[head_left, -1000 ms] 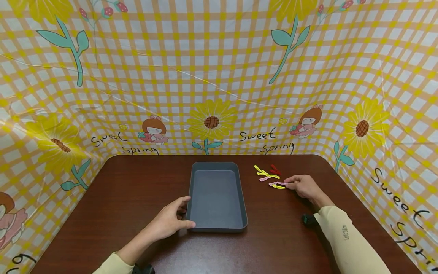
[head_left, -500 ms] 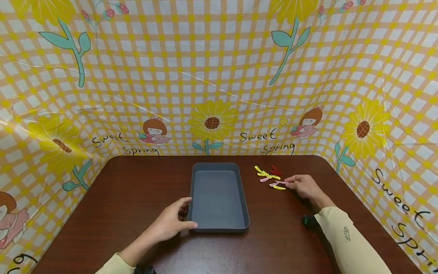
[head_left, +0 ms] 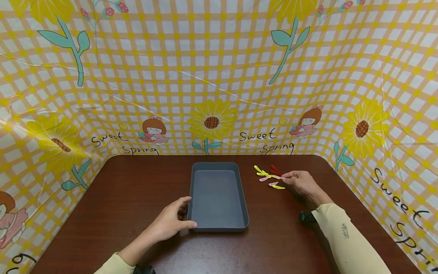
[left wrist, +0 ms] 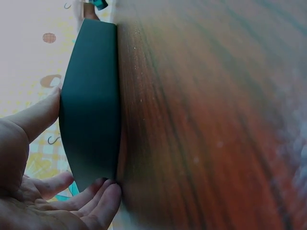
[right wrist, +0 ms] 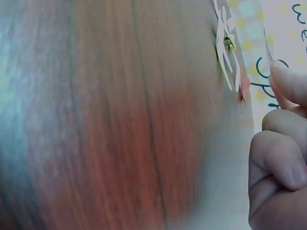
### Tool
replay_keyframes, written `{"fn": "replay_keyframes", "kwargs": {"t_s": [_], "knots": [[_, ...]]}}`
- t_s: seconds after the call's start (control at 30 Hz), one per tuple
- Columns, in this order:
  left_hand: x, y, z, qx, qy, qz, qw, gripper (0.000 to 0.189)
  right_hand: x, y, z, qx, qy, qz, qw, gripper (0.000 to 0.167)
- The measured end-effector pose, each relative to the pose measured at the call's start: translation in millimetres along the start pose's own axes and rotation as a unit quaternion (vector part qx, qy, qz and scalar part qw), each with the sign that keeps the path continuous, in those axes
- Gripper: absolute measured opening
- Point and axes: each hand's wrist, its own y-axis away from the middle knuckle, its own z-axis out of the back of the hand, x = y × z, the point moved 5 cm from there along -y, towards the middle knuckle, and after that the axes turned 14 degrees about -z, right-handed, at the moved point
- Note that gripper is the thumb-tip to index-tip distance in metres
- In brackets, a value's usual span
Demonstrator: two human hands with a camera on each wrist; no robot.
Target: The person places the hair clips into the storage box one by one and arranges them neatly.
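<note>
My left hand holds the near left corner of a dark grey rectangular tray. In the left wrist view, the thumb presses on the rim of the tray and the fingertips reach its lower side. Over on the right, my right hand pinches the end of a slim pink hair clip between thumb and fingertips. Beside it lie several yellow hair clips, a pink one and red ones. Closer to me, a pink clip and a yellow clip lie together.
The dark brown wooden table bears the tray and clips. A checked cloth with sunflowers stands as a wall at the back and both sides. A black band with a green part is by the right wrist.
My right hand has lifted the pink clip off the near clips and moved it slightly away from me, toward the back group. My left hand stays at the tray's corner.
</note>
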Motion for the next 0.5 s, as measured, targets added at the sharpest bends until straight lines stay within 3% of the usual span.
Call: {"fn": "replay_keyframes", "kwargs": {"t_s": [0.5], "knots": [[-0.6, 0.8, -0.3, 0.001, 0.0, 0.003, 1.0, 0.083, 19.1, -3.9, -12.5, 0.003, 0.006, 0.004, 1.0, 0.041]]}}
